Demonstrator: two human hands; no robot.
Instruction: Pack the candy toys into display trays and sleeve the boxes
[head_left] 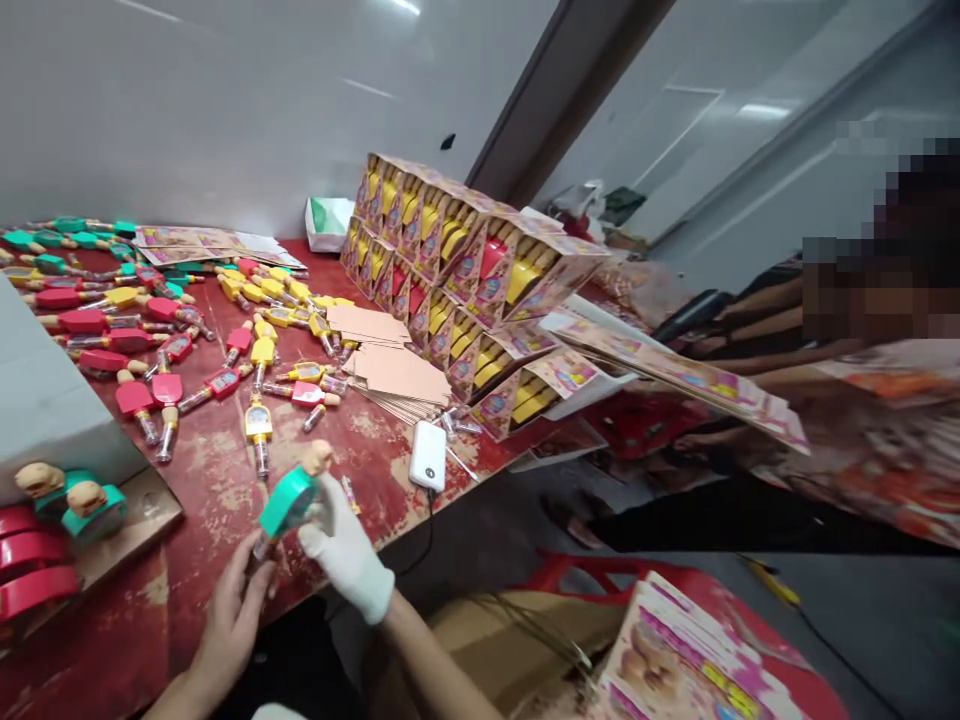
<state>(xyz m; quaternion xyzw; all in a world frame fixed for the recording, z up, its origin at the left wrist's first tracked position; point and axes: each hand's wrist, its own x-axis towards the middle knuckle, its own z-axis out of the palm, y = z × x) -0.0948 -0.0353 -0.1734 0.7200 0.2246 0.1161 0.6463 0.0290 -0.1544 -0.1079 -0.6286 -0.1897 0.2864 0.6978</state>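
Note:
A toy with a green plastic body [287, 500], a tan knob-like head and a clear tube is held over the near edge of the table. My bare left hand [238, 600] pinches it at the clear tube end. My right hand [346, 550], in a white glove, grips it by the side of the green body, below the tan head. On the table just beyond, a yellow toy [259, 422] of the same kind lies with its tube toward me. To the left, a carton [161, 500] holds green and red toys.
Loose red toys [136, 395] and yellow toys spread over the red table [217, 500]. Flat tan card pieces [397, 375] and a white power bank [428, 455] with a cable lie right. Filled display boxes [450, 260] are stacked behind. Another person [862, 420] works at right, near printed cardboard sheets.

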